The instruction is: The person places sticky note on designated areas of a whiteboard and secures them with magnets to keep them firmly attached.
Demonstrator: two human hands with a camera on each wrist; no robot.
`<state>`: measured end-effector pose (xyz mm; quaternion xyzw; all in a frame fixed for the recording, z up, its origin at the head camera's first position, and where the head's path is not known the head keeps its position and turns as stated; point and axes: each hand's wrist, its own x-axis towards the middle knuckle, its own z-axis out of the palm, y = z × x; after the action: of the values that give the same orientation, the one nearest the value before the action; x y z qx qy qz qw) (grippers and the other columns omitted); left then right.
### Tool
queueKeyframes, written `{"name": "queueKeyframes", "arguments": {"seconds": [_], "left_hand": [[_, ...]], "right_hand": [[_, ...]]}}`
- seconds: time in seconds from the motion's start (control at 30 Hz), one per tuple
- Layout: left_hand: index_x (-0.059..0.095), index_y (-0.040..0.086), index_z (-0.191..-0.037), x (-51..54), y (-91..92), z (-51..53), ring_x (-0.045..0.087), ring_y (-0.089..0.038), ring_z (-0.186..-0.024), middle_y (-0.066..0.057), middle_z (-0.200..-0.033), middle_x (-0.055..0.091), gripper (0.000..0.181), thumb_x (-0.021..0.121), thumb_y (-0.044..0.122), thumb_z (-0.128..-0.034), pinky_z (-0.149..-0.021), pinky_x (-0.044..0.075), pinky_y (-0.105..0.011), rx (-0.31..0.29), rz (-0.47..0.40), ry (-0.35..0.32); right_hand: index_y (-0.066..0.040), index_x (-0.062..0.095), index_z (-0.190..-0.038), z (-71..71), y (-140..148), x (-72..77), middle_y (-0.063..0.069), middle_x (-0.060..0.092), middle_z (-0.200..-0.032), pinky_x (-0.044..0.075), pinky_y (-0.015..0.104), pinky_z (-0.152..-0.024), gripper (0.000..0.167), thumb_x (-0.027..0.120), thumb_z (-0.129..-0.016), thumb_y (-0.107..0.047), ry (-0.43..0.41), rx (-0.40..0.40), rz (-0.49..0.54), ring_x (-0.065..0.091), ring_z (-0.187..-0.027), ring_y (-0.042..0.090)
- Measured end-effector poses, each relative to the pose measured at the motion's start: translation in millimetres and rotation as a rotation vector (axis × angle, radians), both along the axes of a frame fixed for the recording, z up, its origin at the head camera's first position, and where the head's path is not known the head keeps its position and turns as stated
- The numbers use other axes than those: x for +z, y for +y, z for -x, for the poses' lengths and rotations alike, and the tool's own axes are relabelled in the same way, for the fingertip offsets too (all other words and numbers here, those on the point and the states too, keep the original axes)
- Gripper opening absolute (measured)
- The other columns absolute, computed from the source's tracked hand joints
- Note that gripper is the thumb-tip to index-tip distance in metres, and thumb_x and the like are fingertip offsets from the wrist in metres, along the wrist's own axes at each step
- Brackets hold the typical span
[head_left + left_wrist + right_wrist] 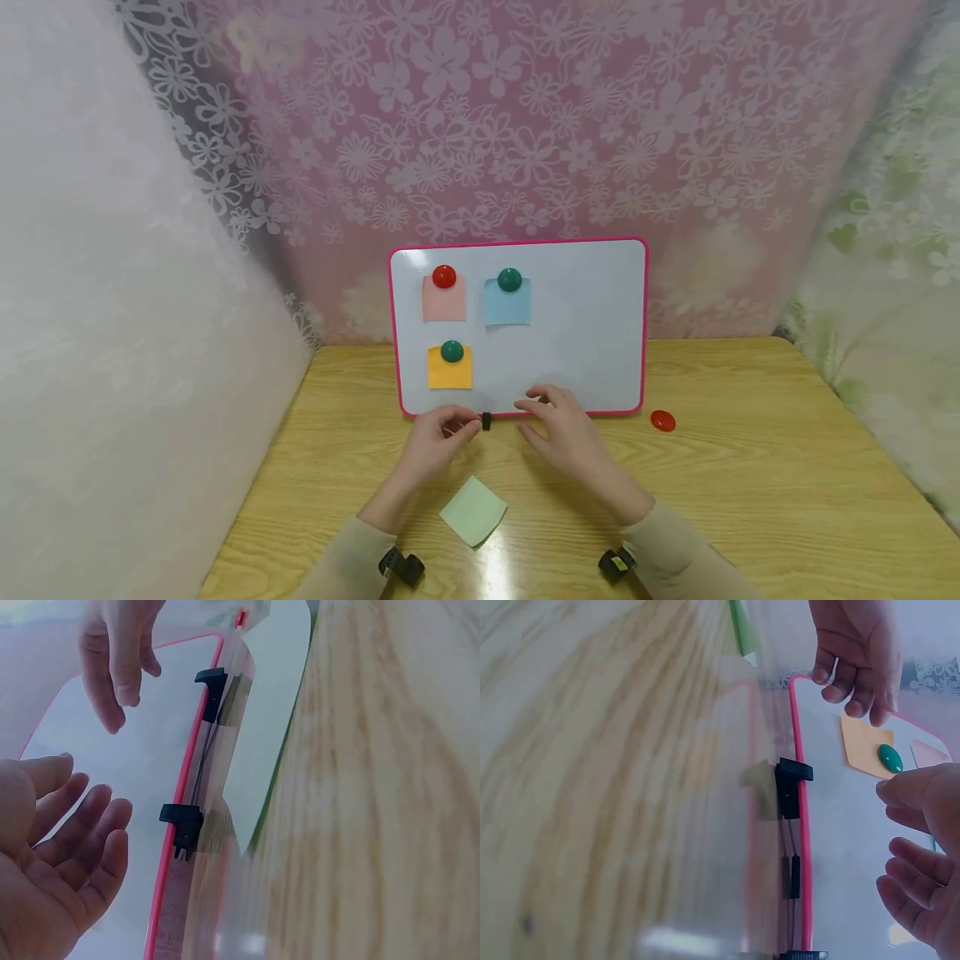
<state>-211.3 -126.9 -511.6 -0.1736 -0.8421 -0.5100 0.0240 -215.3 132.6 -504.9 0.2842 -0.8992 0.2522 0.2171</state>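
My left hand (438,440) hovers at the bottom edge of a pink-framed whiteboard (577,325), beside a black clip (486,422). Its fingers are loosely bent, and the left wrist view shows nothing in them. To the right of the clip, my right hand (564,433) reaches in front of the board's lower part, fingers spread and holding nothing. A light green sticky note (473,511) lies on the table between my forearms. On the board are a pink note (444,304) under a red magnet (444,277), a blue note (507,308) and an orange note (450,375), each under a green magnet.
A loose red magnet (663,421) lies on the wooden table (735,467), right of the board. The board stands upright near the flowered back wall (510,125). Black clips (182,825) grip its lower frame. A pale wall (135,333) bounds the left side.
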Motion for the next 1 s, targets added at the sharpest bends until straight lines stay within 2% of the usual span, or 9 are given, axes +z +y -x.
{"name": "queueKeyframes", "arguments": {"seconds": [0.13,0.43,0.67,0.8,1.0], "left_hand": [[0.08,0.008,-0.113,1.9,0.7,-1.9,0.066,-0.014,-0.081,0.005,-0.097,0.076,0.018,0.074,0.022,-0.1044,-0.072,0.056,-0.028,-0.013,0.004,-0.005],[0.08,0.009,-0.112,1.4,-1.6,-0.2,0.066,-0.013,-0.082,0.007,-0.098,0.076,0.017,0.074,0.023,-0.1041,-0.074,0.057,-0.029,-0.064,0.029,-0.003],[0.08,0.011,-0.112,0.9,-3.2,0.4,0.067,-0.012,-0.09,0.01,-0.101,0.075,0.017,0.075,0.024,-0.1037,-0.079,0.058,-0.031,-0.086,0.063,-0.025],[0.08,0.008,-0.112,0.5,-3.2,-1.1,0.068,-0.015,-0.092,0.008,-0.102,0.075,0.016,0.076,0.021,-0.1029,-0.077,0.058,-0.03,-0.11,0.081,-0.023],[0.079,0.004,-0.114,-0.1,-4.0,-4.8,0.067,-0.019,-0.094,0.004,-0.103,0.074,0.017,0.076,0.016,-0.102,-0.077,0.057,-0.03,-0.144,0.105,-0.027]], "right_hand": [[-0.007,0.081,-0.117,-5.1,6,6.6,0.013,0.068,-0.121,0.056,0.051,-0.091,0.032,0.091,-0.087,-0.013,-0.048,0.012,0.023,0.063,-0.109,0.036],[-0.006,0.08,-0.118,-14.8,21,15.5,0.013,0.071,-0.116,0.056,0.053,-0.096,0.03,0.088,-0.09,-0.011,-0.166,-0.01,0.002,0.065,-0.11,0.035],[-0.003,0.08,-0.119,-17.9,41,12.7,0.014,0.074,-0.114,0.058,0.053,-0.091,0.028,0.086,-0.092,-0.012,-0.191,-0.05,0.006,0.068,-0.106,0.035],[-0.003,0.079,-0.119,-17.7,58,11.0,0.012,0.076,-0.114,0.058,0.053,-0.091,0.027,0.084,-0.094,-0.012,-0.229,-0.076,0.011,0.07,-0.105,0.034],[-0.004,0.079,-0.122,-21.9,86,11.9,0.011,0.077,-0.116,0.06,0.053,-0.085,0.028,0.081,-0.096,-0.014,-0.298,-0.135,0.024,0.072,-0.1,0.032]]}}
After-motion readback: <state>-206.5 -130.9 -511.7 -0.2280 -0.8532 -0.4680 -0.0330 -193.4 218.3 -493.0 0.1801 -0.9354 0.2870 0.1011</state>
